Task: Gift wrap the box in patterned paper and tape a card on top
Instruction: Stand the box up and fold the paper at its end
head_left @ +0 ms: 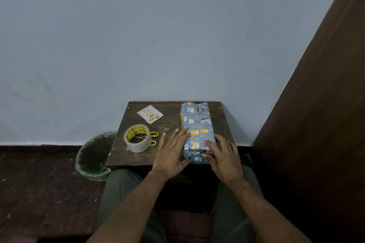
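Both hands [171, 154] [224, 159] flat against oblong paper-wrapped box [197, 124]; glossy tape roll [137, 137].

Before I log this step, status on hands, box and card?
Left hand and right hand flat on wrapped box. Card lies apart on table, untaped. Nothing in the way.

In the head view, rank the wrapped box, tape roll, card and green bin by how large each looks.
1. Wrapped box, largest.
2. Green bin, though the table hides part of it, so this rank is unsure.
3. Tape roll.
4. Card, close to the tape roll in apparent size, and farther from the camera.
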